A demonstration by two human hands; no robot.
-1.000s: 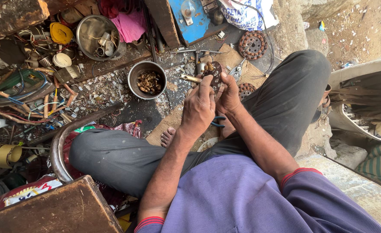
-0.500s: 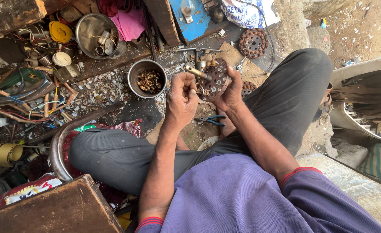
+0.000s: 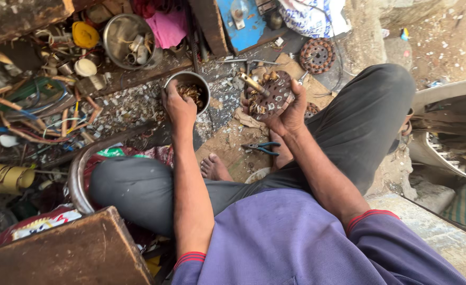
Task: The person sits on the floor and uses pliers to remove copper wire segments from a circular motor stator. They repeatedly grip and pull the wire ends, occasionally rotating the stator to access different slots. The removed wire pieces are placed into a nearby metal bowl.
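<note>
Over on the left there's a jumble of coloured wires [image 3: 37,113] and a yellow roll [image 3: 3,178] lying beside the seated person, with a big metal bowl [image 3: 127,37] of odds and ends up on the wooden ledge. Moving in, the left hand [image 3: 178,105] is at the rim of a small steel bowl [image 3: 201,84] holding copper scraps, fingers curled down over its near edge; whether they grip anything I can't tell. A bare foot [image 3: 214,169] pokes out on the ground, blue-handled pliers [image 3: 262,148] just beside it. Now the right hand [image 3: 288,113] is raised, fingers wrapped around a round brown motor stator [image 3: 272,95] with copper windings, held firmly above the lap. Further right, another round stator [image 3: 316,55] lies on the floor.
</note>
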